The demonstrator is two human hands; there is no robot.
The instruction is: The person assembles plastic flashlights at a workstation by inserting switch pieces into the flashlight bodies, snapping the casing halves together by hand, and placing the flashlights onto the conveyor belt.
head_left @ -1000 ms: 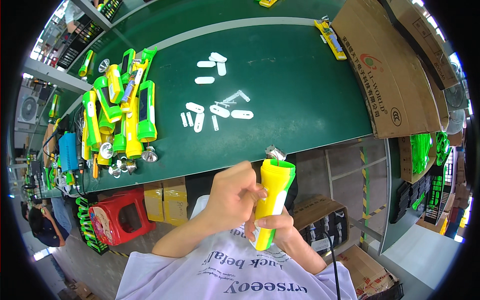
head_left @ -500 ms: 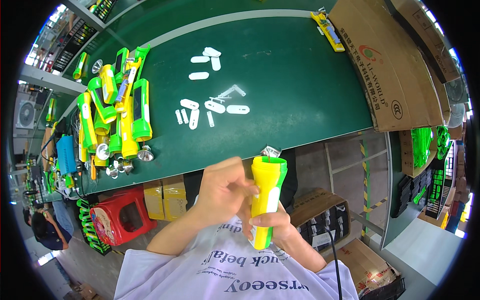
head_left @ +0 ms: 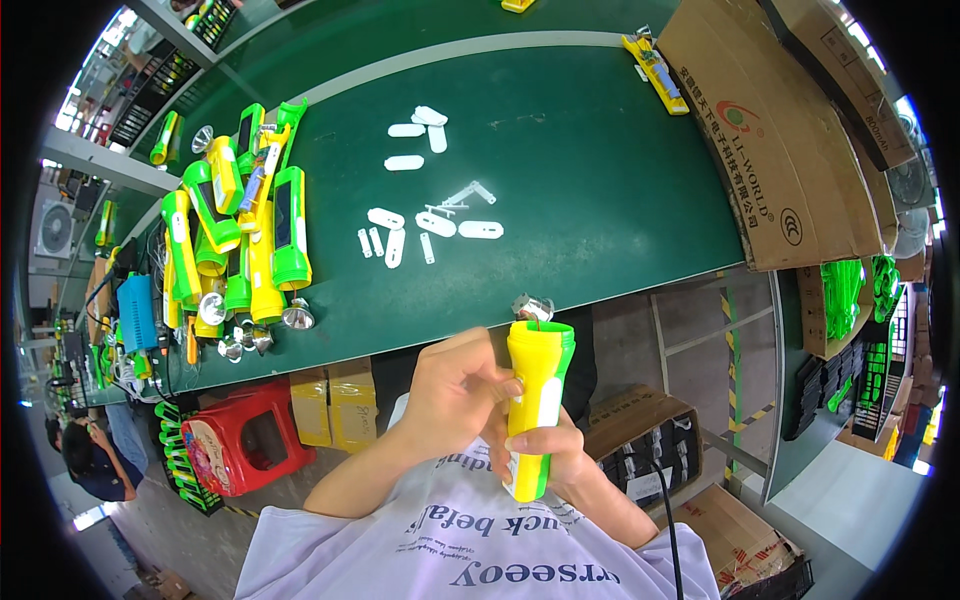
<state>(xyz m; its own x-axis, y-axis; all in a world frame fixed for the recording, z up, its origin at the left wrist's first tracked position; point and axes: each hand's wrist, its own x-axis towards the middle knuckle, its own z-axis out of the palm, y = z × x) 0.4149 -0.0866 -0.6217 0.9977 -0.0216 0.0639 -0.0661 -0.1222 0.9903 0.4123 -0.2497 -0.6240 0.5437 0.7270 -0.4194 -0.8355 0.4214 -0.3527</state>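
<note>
A yellow and green flashlight housing [head_left: 533, 395] stands nearly upright before my chest, its wide end up and uncapped. A silver reflector cup [head_left: 532, 307] hangs on a wire at that open end, by the table edge. My right hand [head_left: 550, 448] wraps round the lower part of the housing, thumb across the front. My left hand [head_left: 458, 385] is closed, with curled fingers and the thumb pinched against the housing's left side below the wide end. Whatever lies between those fingertips is hidden. A white strip [head_left: 549, 400] runs along the housing's green side.
White oval plates [head_left: 480, 229] and small white strips [head_left: 428, 248] lie on the green table [head_left: 580, 180]. Several yellow-green flashlights [head_left: 290, 230] with loose reflectors are heaped at left. A cardboard box [head_left: 760, 150] stands right, beside an opened yellow housing [head_left: 660, 80]. A red stool [head_left: 215, 450] is below.
The whole view has shifted slightly, so the table appears a little lower. The reflector cup has swung a bit left. Both hands keep their places on the flashlight housing.
</note>
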